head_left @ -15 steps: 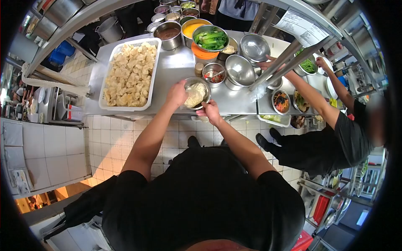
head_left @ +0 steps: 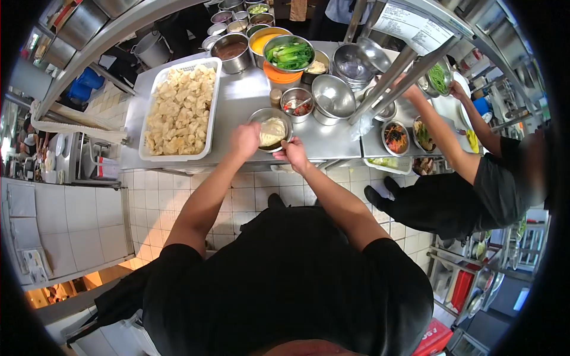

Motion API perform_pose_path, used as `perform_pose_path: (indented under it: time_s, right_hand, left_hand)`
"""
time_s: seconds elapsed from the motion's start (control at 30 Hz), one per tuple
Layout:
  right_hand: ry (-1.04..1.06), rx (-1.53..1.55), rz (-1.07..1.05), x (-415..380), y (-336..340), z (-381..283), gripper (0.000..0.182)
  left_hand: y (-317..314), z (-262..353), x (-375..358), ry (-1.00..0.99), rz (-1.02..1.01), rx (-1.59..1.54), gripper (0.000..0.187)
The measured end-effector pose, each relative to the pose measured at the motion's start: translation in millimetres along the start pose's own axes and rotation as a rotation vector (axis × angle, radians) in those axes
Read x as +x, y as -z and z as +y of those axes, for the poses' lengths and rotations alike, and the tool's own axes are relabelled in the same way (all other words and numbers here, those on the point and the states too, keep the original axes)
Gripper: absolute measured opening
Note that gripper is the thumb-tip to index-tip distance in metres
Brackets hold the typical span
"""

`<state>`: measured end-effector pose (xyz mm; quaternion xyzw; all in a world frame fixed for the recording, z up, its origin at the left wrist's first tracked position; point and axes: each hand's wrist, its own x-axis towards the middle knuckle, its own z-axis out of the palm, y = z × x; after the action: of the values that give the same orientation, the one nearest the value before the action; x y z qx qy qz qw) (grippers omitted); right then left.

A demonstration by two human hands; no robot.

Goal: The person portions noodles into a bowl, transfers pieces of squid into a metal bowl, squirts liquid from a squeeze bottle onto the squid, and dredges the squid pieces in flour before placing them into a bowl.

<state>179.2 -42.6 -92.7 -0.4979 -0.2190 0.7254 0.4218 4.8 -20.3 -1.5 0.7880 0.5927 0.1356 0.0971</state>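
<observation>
A small steel bowl [head_left: 287, 121] with a pale, creamy mass [head_left: 272, 130] inside is at the front edge of the steel counter. My left hand [head_left: 245, 141] is closed over the bowl's left side; its fingertips dip inside the rim beside the pale mass, and what they grip is hidden. My right hand [head_left: 293, 154] pinches the bowl's near right rim. Just beyond stand a steel pot of chopped red food [head_left: 297, 105] with a utensil in it and a small shaker jar [head_left: 275, 97].
A white crate [head_left: 142, 148] of pale fried-looking pieces stands left. Behind are a bowl of leafy greens [head_left: 290, 54], a pot of brown sauce [head_left: 231, 50] and steel bowls [head_left: 333, 96]. At right, a co-worker's hand [head_left: 457, 91] is at a bowl of green beans [head_left: 438, 78].
The pale mass has shifted and looks more gathered. My left hand has moved slightly left and nearer me; my right still holds the rim. The co-worker's bean bowl is now tilted.
</observation>
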Motion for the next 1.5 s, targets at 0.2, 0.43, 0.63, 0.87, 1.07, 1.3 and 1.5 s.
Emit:
perform_pose_path:
  time_s: [0.2,0.43,0.63,0.87,1.07,1.3,1.5]
  right_hand:
    - [0.044,-0.011,0.014,4.0,-5.0,2.7,0.019]
    - [0.061,0.019,0.01,7.5,-8.2,4.5,0.022]
    - [0.062,0.07,0.054,5.7,-7.5,6.9,0.027]
    - [0.415,0.235,-0.058,-82.2,4.6,-44.7,0.036]
    - [0.684,-0.392,0.109,-91.0,79.1,-34.1,0.027]
    - [0.671,-0.535,1.019,-80.5,228.4,-83.4,0.002]
    - [1.336,-0.707,1.09,-89.9,157.5,-222.0,0.019]
  left_hand:
    - [55.1,16.5,33.2,-0.033,0.089,-0.163,0.017]
    - [114.7,22.1,65.2,-0.055,0.031,-0.094,0.017]
    - [170.5,5.3,87.2,-0.078,0.05,-0.258,0.018]
    - [99.1,28.2,53.4,0.188,-0.253,-0.902,0.014]
    - [-67.6,113.5,-15.5,-0.129,-0.157,-0.601,0.02]
    - [-94.8,100.2,-72.3,-0.216,-0.534,-0.755,0.029]
    - [-148.1,27.3,-149.3,0.151,-0.549,-0.398,0.028]
